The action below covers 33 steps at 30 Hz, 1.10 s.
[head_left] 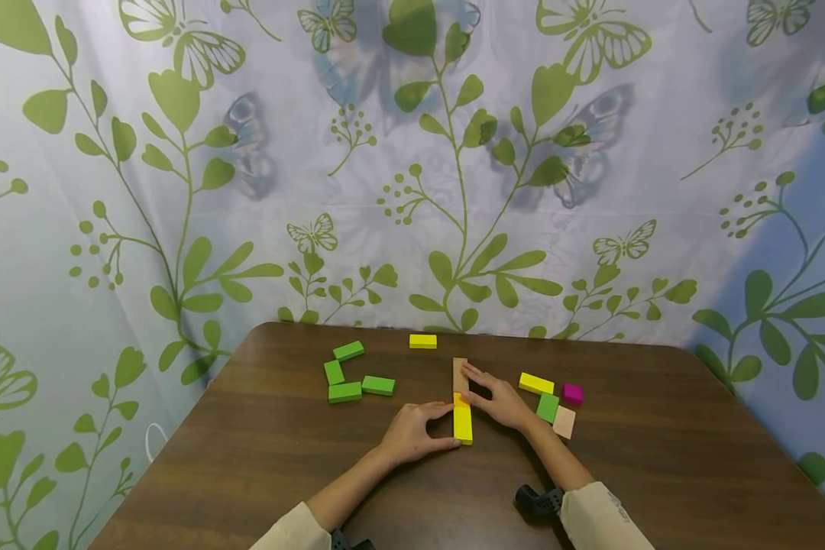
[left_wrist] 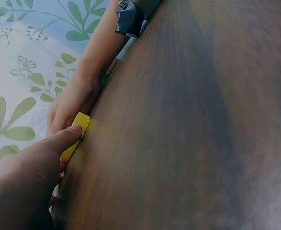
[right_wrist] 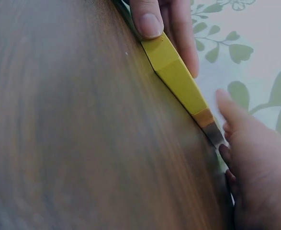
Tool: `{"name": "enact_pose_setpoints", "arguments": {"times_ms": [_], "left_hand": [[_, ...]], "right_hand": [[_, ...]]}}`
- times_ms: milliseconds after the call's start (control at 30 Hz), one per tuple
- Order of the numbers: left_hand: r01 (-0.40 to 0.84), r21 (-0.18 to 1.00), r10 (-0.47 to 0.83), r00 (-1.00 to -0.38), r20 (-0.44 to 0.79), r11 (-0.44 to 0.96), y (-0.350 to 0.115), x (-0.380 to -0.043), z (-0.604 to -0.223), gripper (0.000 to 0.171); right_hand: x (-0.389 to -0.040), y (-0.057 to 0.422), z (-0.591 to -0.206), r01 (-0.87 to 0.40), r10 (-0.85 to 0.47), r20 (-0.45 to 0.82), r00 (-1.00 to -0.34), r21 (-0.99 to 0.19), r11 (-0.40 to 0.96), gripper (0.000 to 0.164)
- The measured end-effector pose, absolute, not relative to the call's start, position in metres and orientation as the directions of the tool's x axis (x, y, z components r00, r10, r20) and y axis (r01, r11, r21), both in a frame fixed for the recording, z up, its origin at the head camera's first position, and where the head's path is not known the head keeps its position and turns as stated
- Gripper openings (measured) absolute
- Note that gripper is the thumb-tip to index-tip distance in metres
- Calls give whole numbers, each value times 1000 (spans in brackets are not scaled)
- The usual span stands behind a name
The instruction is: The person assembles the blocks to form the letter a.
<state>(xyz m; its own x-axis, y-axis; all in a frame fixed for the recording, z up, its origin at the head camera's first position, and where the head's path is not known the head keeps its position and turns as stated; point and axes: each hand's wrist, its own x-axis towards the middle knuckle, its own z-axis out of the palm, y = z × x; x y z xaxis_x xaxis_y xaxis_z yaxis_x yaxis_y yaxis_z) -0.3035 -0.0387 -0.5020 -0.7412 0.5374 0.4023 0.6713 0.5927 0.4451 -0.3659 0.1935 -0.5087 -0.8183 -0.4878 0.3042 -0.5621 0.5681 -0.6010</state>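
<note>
In the head view, a yellow block [head_left: 463,428], an orange block [head_left: 461,399] and a tan wooden block [head_left: 460,372] form a straight row on the table. My left hand [head_left: 409,435] pinches the yellow block, its thumb at the near end and a finger along the left side. The thumb lies against the same yellow block [left_wrist: 84,119] in the left wrist view. From the right, my right hand [head_left: 500,401] touches the tan block with extended fingers, its thumb by the orange one. The right wrist view shows that thumb raised slightly off the row.
Several green blocks [head_left: 345,393] lie in a loose cluster at the left. A lone yellow block [head_left: 422,341] is near the back edge. At the right sit another yellow block [head_left: 536,383], a green one [head_left: 548,407], a magenta one [head_left: 573,394] and a pale one [head_left: 564,422]. A patterned curtain [head_left: 412,252] hangs behind.
</note>
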Motion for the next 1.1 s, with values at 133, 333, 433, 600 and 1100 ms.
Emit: {"name": "enact_pose_setpoints", "arguments": {"times_ms": [133,333,433,600,1100], "left_hand": [[671,441,543,-741,395,596,-38,-304,-504,62],[664,476,548,-747,376,578,-38,-304,-505,63],[646,510,546,-759,355,568,-38,-304,-506,64],[624,557,533,-774,343,548,-40,-303,-506,63],[607,571,510,-788,345,552,-42,-304,-504,59]], "right_hand": [[-359,195,-508,-560,-488,302,-819,-608,562,64],[-349,195,-507,-573,-521,277,-807,-580,579,71],[-345,194,-507,-573,-528,264,-807,-566,593,74],[-343,193,-507,-555,-520,247,-818,-575,601,75],[-348,191,-507,-594,-524,301,-797,-547,590,74]]}}
